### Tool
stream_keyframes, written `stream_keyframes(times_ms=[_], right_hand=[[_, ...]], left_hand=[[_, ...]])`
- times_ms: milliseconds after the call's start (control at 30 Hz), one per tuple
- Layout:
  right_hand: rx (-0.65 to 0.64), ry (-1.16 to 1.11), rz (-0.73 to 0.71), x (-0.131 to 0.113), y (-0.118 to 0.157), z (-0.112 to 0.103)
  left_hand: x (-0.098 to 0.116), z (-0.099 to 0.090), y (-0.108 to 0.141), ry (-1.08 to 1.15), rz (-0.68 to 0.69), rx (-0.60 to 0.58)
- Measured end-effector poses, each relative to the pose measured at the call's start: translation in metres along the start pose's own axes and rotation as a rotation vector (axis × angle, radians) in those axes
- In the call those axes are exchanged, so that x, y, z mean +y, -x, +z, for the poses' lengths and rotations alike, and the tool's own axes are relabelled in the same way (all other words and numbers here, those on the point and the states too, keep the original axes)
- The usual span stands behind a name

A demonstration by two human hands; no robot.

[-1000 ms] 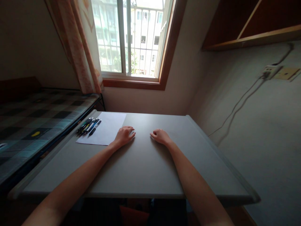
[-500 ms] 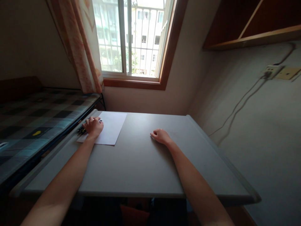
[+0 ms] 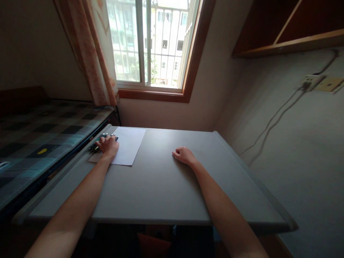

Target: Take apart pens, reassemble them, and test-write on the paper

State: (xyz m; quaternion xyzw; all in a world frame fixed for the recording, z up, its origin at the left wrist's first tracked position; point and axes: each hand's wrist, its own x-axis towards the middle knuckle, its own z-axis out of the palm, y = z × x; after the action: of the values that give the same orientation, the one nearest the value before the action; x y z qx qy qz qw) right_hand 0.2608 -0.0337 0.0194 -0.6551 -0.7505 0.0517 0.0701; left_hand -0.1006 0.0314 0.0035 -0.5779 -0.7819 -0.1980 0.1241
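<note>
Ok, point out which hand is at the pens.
The left hand: it is over the pens on the paper, while the right hand rests on the tabletop, away from them.

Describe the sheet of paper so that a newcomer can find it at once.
In front of the window stands a grey table. At its far left corner, partly covered by pens and the left hand, lies the paper. It is flat, unlike the pens, and whiter than the table.

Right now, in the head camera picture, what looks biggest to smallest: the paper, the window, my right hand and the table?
1. Table
2. Window
3. Paper, partly covered
4. Right hand
</note>
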Motion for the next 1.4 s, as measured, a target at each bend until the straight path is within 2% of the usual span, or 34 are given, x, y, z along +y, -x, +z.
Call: stream_keyframes(times_ms=[200,533,767,1133,1267,1400], right_hand=[[-0.001,-0.001,0.008,-0.001,0.0,0.0],[0.01,-0.01,0.004,0.001,-0.001,0.002],[0.016,-0.005,-0.005,0.001,-0.001,0.002],[0.006,-0.009,0.003,0.0,0.0,0.001],[0.005,-0.006,0.006,0.0,0.0,0.001],[0.01,-0.007,0.002,0.0,0.0,0.001]], left_hand=[[0.002,0.0,0.0,0.035,-0.008,-0.02],[0.003,0.002,0.001,0.067,-0.119,0.089],[0.003,0.002,0.0,-0.008,-0.138,-0.057],[0.004,0.002,0.003,-0.039,-0.018,0.017],[0.009,-0.007,0.007,-0.025,0.044,0.0],[0.021,-0.02,0.009,0.09,0.194,0.073]])
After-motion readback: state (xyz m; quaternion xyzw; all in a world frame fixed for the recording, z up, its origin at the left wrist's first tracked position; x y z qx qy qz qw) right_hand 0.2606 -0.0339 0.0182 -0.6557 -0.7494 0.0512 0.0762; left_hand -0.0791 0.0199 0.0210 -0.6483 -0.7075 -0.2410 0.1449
